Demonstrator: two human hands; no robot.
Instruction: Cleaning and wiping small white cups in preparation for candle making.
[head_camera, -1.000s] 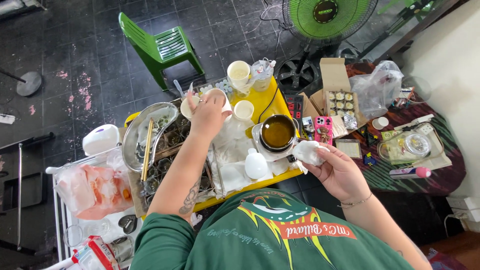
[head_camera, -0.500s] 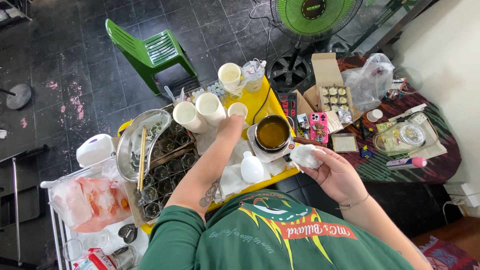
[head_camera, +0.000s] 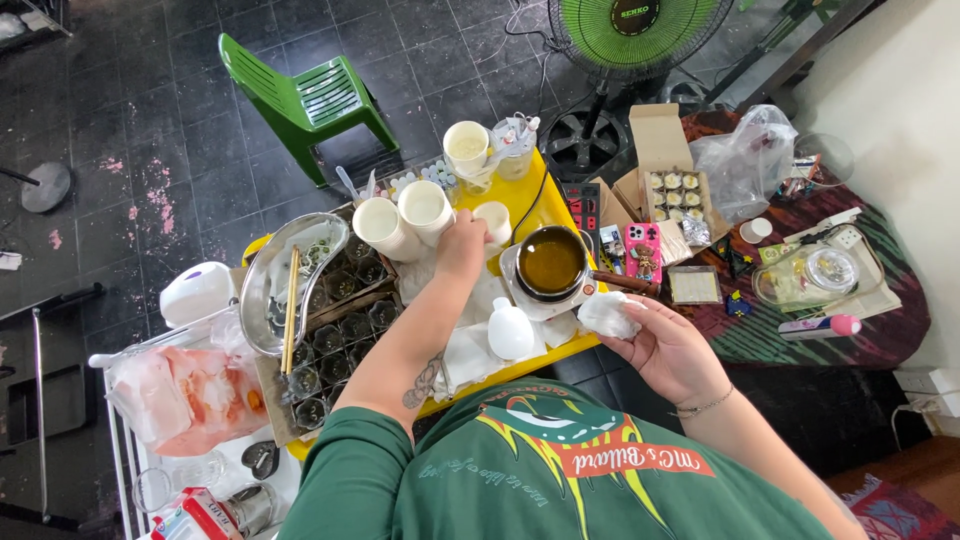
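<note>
Head view, looking straight down: the left hand (head_camera: 462, 243) is out over the yellow table (head_camera: 520, 195), fingers curled down on a small white cup (head_camera: 494, 222); whether they actually clamp it, I cannot tell. The right hand (head_camera: 668, 348) holds a crumpled white tissue (head_camera: 608, 314), fingers closed around it, just off the table's near edge.

On progress, my read is mid-batch: two tall white cups (head_camera: 405, 218) already look filled with something pale, another cup (head_camera: 466, 147) behind holds a creamy liquid, while the dark tray of small moulds (head_camera: 340, 320) looks mostly unfilled.

The small pot (head_camera: 551, 262) on its white burner holds amber-brown liquid. Chopsticks (head_camera: 291, 305) lie across a metal dish (head_camera: 262, 290). A white squeeze bottle (head_camera: 510, 330) stands on the cloth.
</note>
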